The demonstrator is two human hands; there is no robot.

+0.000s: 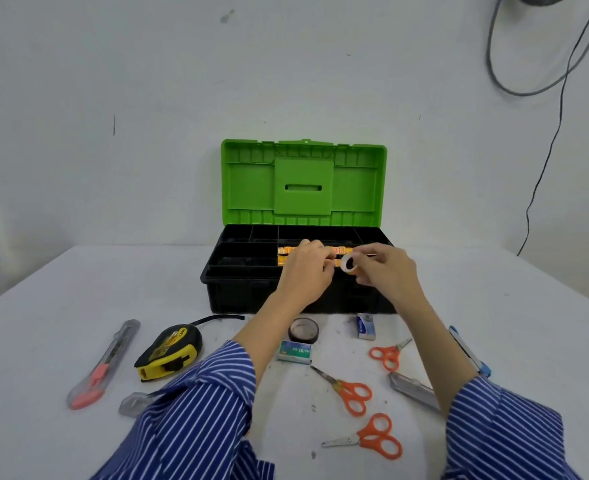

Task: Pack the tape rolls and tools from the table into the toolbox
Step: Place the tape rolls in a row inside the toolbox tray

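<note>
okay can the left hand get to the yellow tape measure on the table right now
Probably yes. The tape measure lies in the open on the table, left of the left forearm, with nothing on it. But the left hand is over the toolbox, fingers curled at orange packets, so it must draw back first.

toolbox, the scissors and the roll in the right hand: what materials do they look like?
Toolbox: moulded plastic, matte black base, glossy green ribbed lid.
Scissors: bare grey metal blades, orange handles that look plastic.
Roll pinched by the right hand: pale, translucent-looking, probably clear adhesive tape; too small to be sure.
</note>
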